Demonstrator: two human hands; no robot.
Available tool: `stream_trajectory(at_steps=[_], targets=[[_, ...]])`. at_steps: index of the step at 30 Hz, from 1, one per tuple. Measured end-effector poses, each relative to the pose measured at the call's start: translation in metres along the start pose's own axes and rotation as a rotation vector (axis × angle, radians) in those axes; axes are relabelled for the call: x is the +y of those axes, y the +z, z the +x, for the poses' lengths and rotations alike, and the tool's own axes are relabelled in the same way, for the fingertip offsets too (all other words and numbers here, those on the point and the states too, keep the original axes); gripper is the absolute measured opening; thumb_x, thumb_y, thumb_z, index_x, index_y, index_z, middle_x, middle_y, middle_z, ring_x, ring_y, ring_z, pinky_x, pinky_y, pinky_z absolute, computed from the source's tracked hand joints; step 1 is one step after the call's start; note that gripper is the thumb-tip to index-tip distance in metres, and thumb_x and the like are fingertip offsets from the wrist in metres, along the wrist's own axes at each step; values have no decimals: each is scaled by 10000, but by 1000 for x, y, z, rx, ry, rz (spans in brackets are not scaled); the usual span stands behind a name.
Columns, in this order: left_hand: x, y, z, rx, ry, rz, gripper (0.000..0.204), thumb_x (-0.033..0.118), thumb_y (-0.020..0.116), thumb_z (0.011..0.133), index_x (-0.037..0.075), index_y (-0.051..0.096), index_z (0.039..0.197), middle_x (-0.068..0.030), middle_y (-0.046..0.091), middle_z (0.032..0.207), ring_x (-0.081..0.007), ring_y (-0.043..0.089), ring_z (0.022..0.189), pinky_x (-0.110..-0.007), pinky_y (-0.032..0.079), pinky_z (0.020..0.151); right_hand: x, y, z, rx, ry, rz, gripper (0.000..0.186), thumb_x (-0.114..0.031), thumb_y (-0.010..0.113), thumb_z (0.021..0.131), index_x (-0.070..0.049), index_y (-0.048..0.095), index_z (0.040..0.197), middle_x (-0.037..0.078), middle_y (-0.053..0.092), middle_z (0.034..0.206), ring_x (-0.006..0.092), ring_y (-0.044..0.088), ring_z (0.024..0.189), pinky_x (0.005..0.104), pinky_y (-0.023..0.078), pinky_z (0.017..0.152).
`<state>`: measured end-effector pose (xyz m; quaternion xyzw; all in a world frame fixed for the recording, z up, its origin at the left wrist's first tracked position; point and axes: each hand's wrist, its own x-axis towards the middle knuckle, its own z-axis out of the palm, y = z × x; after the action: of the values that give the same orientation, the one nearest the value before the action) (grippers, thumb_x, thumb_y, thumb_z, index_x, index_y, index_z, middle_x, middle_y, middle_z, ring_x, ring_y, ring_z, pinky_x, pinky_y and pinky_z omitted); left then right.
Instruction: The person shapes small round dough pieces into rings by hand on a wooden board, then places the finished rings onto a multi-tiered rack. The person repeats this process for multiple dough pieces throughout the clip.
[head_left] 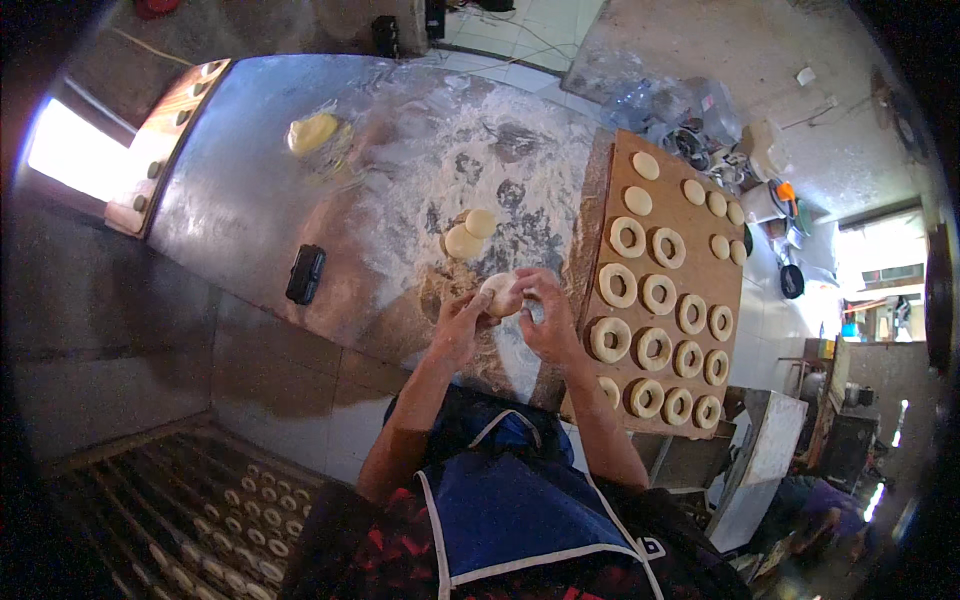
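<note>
A pale round of dough (pixel 498 294) is held up between my two hands, over the near edge of the floured table. My left hand (pixel 461 325) is closed on its left side. Curled fingers of my right hand (pixel 547 318) grip its right edge; whether the dough has a hole cannot be made out. Just beyond my hands, two flat dough rounds (pixel 463 243) overlap on the flour. To the right, a wooden board (pixel 672 278) bears rows of dough rings (pixel 658 294) and, at its far end, several dough rounds without holes (pixel 645 166).
A yellow lump (pixel 312 132) sits farther back on the metal-topped table (pixel 240 170), and a black oblong object (pixel 305 274) lies near its front left edge. Another board with small rounds (pixel 153 170) stands far left. More rings rest on a slatted rack (pixel 262 515) at lower left.
</note>
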<state>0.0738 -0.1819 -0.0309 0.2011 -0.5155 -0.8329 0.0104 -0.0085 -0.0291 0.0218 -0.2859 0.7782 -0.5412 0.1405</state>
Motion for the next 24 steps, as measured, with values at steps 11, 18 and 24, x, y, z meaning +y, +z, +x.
stream_trajectory(at_steps=[11,18,24], targets=[[38,-21,-8,-100,310,627,206,151,589,943,-29,633,1033,-77,647,894,-132,604,798,-284,481,696,-20,47,-9,287,357,368,635,11,710,773,-32,361,1302,179,672,967,225,666,852,357,549,754],[36,-39,-9,-166,28,-66,308,71,607,910,62,532,1209,-90,624,1023,-156,614,918,-308,509,757,-48,58,-3,7,243,103,677,-21,648,771,-40,341,1374,163,647,1004,226,648,889,361,523,799],[50,-49,-3,-537,44,-215,463,48,559,863,85,418,1303,-90,599,1056,-161,613,858,-295,539,731,-43,68,10,215,308,972,343,-327,528,943,-10,657,956,93,607,897,162,596,824,334,495,723]])
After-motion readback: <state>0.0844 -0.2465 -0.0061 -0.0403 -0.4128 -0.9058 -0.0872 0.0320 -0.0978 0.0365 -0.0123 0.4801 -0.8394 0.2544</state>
